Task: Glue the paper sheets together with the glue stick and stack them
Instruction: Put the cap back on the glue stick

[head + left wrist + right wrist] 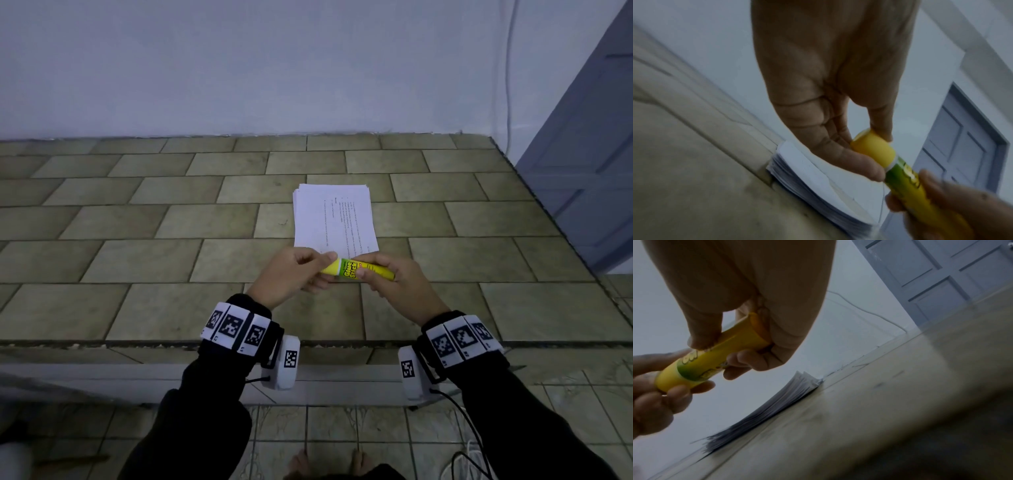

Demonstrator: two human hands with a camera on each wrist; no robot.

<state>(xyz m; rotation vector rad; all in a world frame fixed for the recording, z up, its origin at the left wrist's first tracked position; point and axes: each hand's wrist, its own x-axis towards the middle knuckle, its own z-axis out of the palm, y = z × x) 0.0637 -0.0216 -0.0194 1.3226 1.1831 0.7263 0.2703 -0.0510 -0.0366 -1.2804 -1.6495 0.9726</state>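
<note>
One glue stick (pixel 356 269) was held level between two hands, just above the near edge of one stack of paper sheets (pixel 335 217) that lay on the tiled tabletop (pixel 137 222). The sheets in the stack were too many and too thin to count; the top one carried a few lines of print. The left hand (pixel 291 274) had its grip pinched on the yellow cap (pixel 873 147) at the stick's left end, thumb on one side and fingertips on the other. The right hand (pixel 397 284) had its grip curled round the stick's green-and-yellow body (pixel 715 360), thumb on top and fingers beneath. The cap sat on the body; no gap between them could be made out. Each wrist wore one black band with white coded markers (pixel 236 330). One grey panelled door (pixel 582 171) stood at the right, beside one thin cable (pixel 507 68) running down the pale wall (pixel 239 68)
</note>
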